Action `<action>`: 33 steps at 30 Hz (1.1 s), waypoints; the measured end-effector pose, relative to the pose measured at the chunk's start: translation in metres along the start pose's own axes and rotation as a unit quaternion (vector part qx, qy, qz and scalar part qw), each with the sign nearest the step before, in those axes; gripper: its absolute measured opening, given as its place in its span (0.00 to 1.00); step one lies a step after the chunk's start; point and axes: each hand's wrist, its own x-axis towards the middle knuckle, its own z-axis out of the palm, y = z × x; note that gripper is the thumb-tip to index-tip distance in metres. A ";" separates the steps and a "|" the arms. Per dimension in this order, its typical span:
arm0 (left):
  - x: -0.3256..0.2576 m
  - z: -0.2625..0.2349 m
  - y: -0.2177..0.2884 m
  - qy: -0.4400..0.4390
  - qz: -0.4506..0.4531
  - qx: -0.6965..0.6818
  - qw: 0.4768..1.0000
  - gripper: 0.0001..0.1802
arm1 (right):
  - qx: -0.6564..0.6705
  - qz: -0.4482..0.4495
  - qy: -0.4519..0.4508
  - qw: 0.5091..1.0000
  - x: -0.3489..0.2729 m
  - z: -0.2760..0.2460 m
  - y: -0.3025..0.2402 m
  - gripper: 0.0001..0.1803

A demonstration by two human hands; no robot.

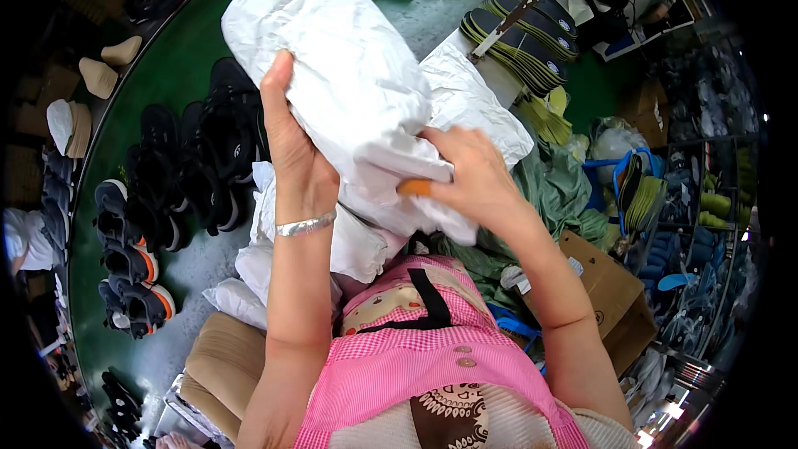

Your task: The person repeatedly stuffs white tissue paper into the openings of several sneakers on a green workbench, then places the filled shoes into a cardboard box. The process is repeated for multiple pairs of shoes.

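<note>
Above pink apron (349, 378): white wrapped bundle (341, 58), tilting; left hand (298, 145) gripping side, thumb showing, finger spread hidden; right hand (474, 168) pinching gathered end, nearly closed; steady left palm probably helping folding

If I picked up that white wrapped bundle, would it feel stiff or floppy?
The white wrapped bundle likely has a floppy skin, judging by its creases. Its full, rounded shape suggests something firmer inside. It's probably fairly light: the left hand and right hand hold it up.
</note>
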 end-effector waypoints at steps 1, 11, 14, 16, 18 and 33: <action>-0.002 0.001 -0.004 -0.001 0.001 0.039 0.999 0.32 | -0.090 -0.038 0.063 0.993 0.008 -0.001 0.006 0.31; -0.024 -0.004 -0.033 0.058 0.041 0.150 0.986 0.31 | 0.503 0.196 0.068 0.839 0.000 0.041 0.034 0.24; -0.022 -0.008 -0.038 0.045 0.018 0.136 0.990 0.30 | 0.654 0.184 0.138 0.721 -0.002 0.049 0.035 0.27; -0.017 -0.014 -0.036 0.029 -0.040 0.082 0.995 0.30 | 0.217 0.043 0.229 0.948 -0.006 0.038 0.045 0.27; -0.007 -0.025 -0.025 0.016 -0.136 -0.018 0.990 0.30 | -0.043 0.011 0.185 0.982 -0.010 0.023 0.041 0.26; -0.032 -0.054 -0.058 0.006 -0.025 0.203 0.979 0.39 | 0.817 0.066 -0.081 0.567 -0.035 0.041 0.054 0.36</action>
